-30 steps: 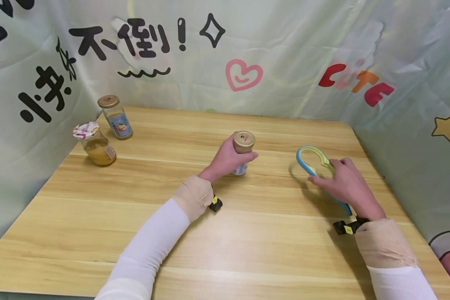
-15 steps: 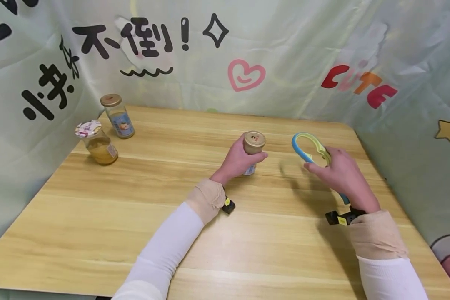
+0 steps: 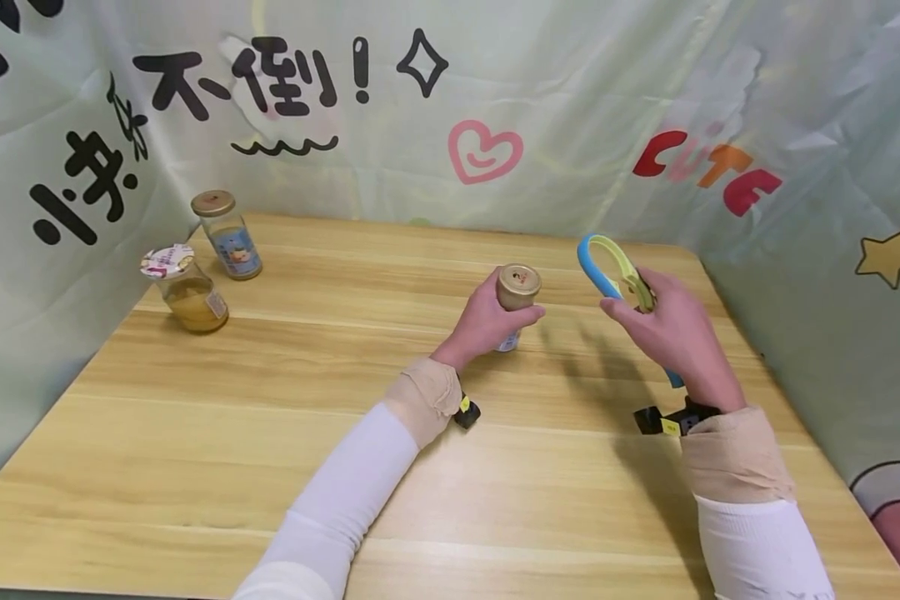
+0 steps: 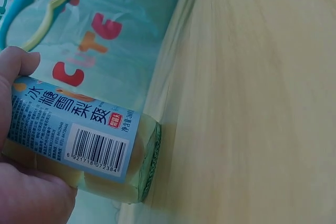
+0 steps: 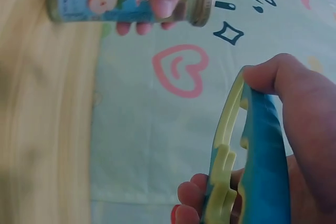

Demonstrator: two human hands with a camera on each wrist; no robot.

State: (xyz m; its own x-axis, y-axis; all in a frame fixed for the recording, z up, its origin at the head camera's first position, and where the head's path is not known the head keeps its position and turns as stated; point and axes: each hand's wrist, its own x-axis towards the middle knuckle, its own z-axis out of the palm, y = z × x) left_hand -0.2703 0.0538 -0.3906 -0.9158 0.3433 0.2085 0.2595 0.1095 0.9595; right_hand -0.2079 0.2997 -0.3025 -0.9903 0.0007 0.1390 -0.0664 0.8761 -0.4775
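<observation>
In the head view my left hand (image 3: 487,321) grips a glass jar (image 3: 519,283) with a gold lid, thumb across its front, below the lid. The jar stands upright on the wooden table. The left wrist view shows its blue label (image 4: 79,124) with a barcode and its base at the tabletop. To the right, my right hand (image 3: 671,325) holds a blue and yellow-green jar opener (image 3: 591,265) up above the table. Its rounded loop points toward the jar, apart from it. The right wrist view shows notches inside the jar opener (image 5: 268,156), with thumb and fingers around it.
At the table's far left stand two more jars: a taller gold-lidded jar (image 3: 236,250) with a blue label, and a squatter jar (image 3: 195,302) with a patterned cover and yellowish contents. A printed fabric sheet (image 3: 570,125) hangs along the back and sides of the table (image 3: 270,442).
My right hand has lifted the jar opener higher and carried it left, nearer the jar. My left hand has shifted a little to the right with the jar.
</observation>
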